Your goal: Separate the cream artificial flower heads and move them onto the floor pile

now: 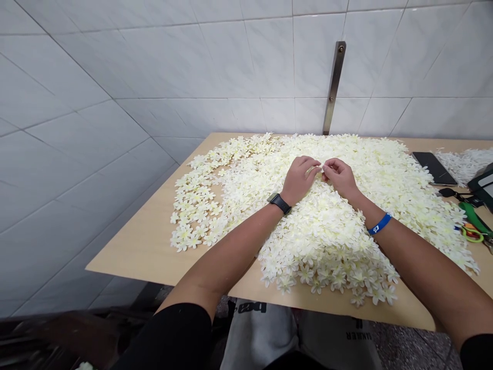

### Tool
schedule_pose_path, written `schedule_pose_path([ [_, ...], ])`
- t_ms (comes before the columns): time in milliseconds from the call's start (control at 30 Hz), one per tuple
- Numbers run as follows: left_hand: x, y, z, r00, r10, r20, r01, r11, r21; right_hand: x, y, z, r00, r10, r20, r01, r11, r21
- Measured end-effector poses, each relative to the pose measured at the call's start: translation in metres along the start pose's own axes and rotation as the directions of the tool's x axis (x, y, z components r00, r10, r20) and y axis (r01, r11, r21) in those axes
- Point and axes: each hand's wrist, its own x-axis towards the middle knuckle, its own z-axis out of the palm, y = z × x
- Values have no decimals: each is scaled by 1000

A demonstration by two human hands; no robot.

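Over a large heap of white and pale yellow artificial flowers [327,231], my two hands meet at the fingertips. My left hand [301,180], with a black watch on its wrist, is closed in a pinch. Opposite it, my right hand [339,177] pinches too, a blue band on its wrist. Between the fingertips a bit of a white artificial flower [322,166] shows; the fingers hide most of it. More loose flowers [196,205] lie spread in a thinner layer to the left.
The flowers lie on a tan tabletop [134,257] against a tiled wall [231,61]. A metal strip [334,87] is fixed to the wall. At right are a black phone [434,168], a pile of small white pieces [464,163], a green-handled tool [474,218] and a dark device [483,187].
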Motion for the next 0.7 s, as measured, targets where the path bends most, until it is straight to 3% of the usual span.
schedule_pose_path([
  [100, 0, -1, 2, 999, -18, 38, 19, 999, -34, -1, 1, -1, 999, -21, 38, 22, 999, -41],
  [267, 0, -5, 2, 997, -81, -17, 79, 992, -100, -2, -1, -1, 998, -20, 57, 25, 997, -77],
  [433, 0, -3, 1, 991, -121, -61, 104, 967, -233, 0, -4, 0, 999, 3, 43, -2, 1000, -14],
  [700, 1, -5, 2, 979, -202, -24, 190, 950, -247, 2, 1, -1, 1000, 6, 31, -7, 999, 37],
])
